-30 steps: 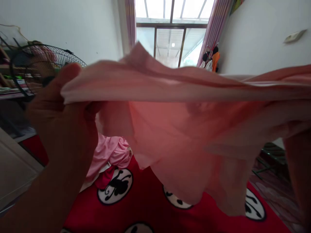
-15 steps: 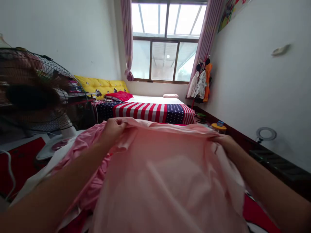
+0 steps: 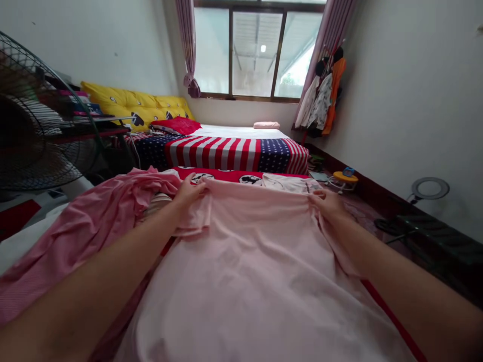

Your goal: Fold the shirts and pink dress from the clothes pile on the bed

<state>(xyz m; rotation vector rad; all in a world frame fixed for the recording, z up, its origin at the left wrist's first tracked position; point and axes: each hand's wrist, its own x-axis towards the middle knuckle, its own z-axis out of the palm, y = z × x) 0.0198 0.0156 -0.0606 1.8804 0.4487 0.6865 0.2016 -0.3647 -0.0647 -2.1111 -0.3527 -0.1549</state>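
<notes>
A pale pink T-shirt (image 3: 256, 271) is stretched out before me, its far edge pulled nearly straight between my hands. My left hand (image 3: 189, 193) pinches the shirt at its far left corner, beside a short sleeve. At the far right corner, my right hand (image 3: 329, 202) grips the cloth between thumb and fingers. Under and beyond the shirt lies a red cover (image 3: 226, 175) with black-and-white prints. Left of my left forearm sits a heap of darker pink cloth (image 3: 86, 221). A whitish garment (image 3: 285, 182) lies just past the shirt's far edge.
A large fan (image 3: 41, 120) stands close on the left. Farther back is a bed with a striped, starred cover (image 3: 219, 153). To the right are a yellow stool (image 3: 345, 177), a ring light (image 3: 430, 188) and a dark rack-like object (image 3: 441, 236). Clothes (image 3: 320, 103) hang near the window.
Both hands have lowered the shirt, and it now lies flatter over the red cover. The printed cover and whitish garment beyond it have come into sight. My view has tilted downward.
</notes>
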